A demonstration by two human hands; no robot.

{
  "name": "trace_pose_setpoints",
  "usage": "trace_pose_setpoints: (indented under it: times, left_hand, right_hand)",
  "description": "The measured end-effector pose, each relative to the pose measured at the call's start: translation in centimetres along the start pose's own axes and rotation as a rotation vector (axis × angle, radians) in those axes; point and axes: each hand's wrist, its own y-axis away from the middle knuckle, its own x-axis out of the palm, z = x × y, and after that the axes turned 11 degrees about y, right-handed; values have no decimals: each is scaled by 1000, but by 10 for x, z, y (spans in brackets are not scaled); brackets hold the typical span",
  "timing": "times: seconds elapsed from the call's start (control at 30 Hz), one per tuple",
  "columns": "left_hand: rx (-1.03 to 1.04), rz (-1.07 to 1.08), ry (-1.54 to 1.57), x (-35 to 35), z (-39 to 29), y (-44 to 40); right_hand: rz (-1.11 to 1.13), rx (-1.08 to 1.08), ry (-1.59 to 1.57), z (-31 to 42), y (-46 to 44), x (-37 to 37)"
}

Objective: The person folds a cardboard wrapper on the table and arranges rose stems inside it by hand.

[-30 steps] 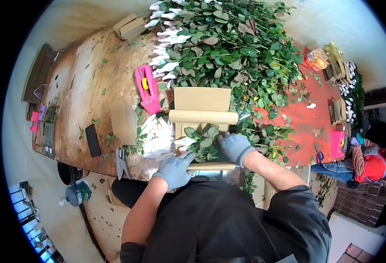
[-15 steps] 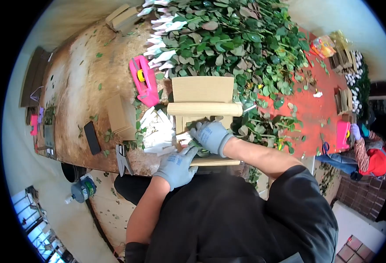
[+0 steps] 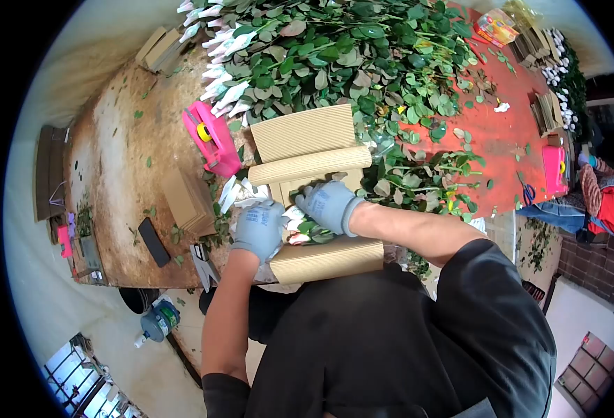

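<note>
Corrugated cardboard (image 3: 303, 132) lies opened out in front of me, with a rolled fold across its middle and a flap (image 3: 328, 260) at the table's front edge. Wrapped rose heads and green leaves (image 3: 312, 233) lie between the fold and the flap. My right hand (image 3: 331, 207), in a grey glove, rests over these stems with its fingers bent; what is under the fingers is hidden. My left hand (image 3: 259, 228), gloved too, is at the left end of the cardboard beside white paper pieces (image 3: 241, 194). Its fingertips are partly hidden.
Many leafy rose stems (image 3: 349, 63) cover the back of the table. On the left are a pink tape dispenser (image 3: 213, 139), cardboard sheets (image 3: 188, 202), a black phone (image 3: 154, 242) and a stapler-like tool (image 3: 204, 266). Scissors (image 3: 526, 189) and another person (image 3: 610, 202) are at the right.
My right hand has moved left onto the stems. My left hand has moved up from the front edge to the white papers. The front flap shows wider, and the view has shifted.
</note>
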Motion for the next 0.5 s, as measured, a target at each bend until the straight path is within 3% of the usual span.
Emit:
trace_pose_setpoints:
  times: [0.2, 0.37, 0.43, 0.5]
  left_hand:
    - [28, 16, -148, -7, 22, 4]
    - [-249, 25, -265, -29, 52, 32]
    - [-302, 89, -276, -61, 0, 33]
    - [46, 37, -55, -60, -24, 37]
  right_hand:
    - [13, 39, 0, 0, -8, -2]
    - [63, 42, -51, -2, -13, 5]
    - [78, 21, -36, -3, -13, 1]
    - [128, -12, -22, -2, -8, -14]
